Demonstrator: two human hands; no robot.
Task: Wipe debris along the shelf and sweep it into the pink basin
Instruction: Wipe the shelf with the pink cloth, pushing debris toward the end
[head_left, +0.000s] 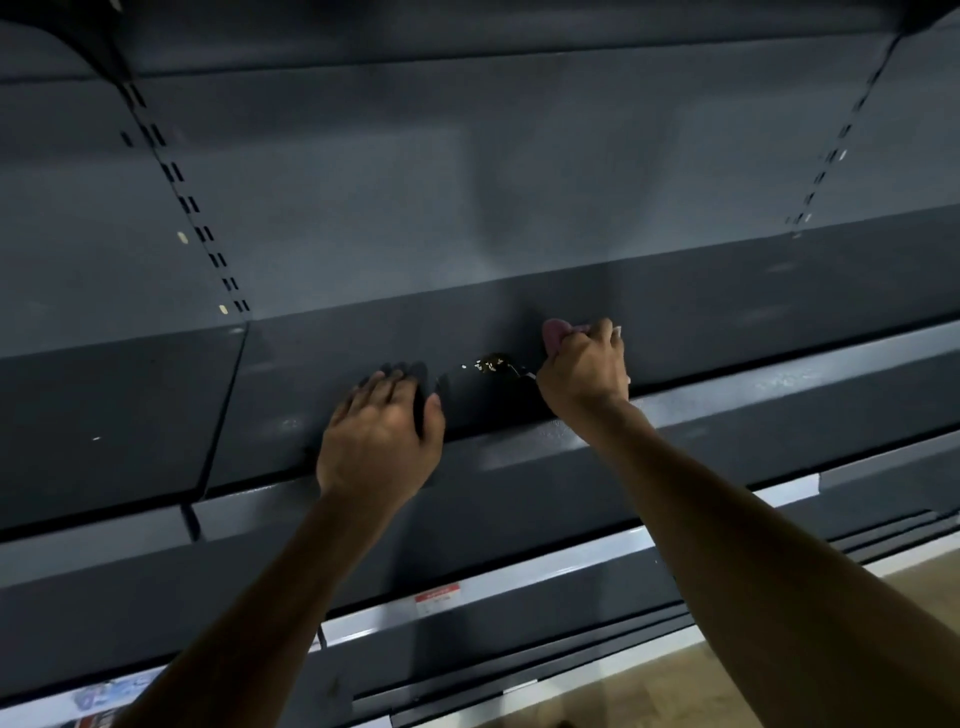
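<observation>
A dark grey metal shelf (322, 358) runs across the view. A small pile of pale and brown debris (492, 363) lies on it between my hands. My right hand (584, 369) is closed around a pink cloth (556, 331), which pokes out above my knuckles, just right of the debris. My left hand (382, 434) rests flat near the shelf's front edge, left of the debris, fingers apart and holding nothing. No pink basin is in view.
The shelf's grey back panel (467, 171) has slotted uprights (182, 192) at left and another slotted upright (831, 156) at right. A seam (228, 395) splits the shelf on the left. Lower shelves with white price rails (519, 577) and a red label (437, 597) sit below; tan floor (675, 686) shows at lower right.
</observation>
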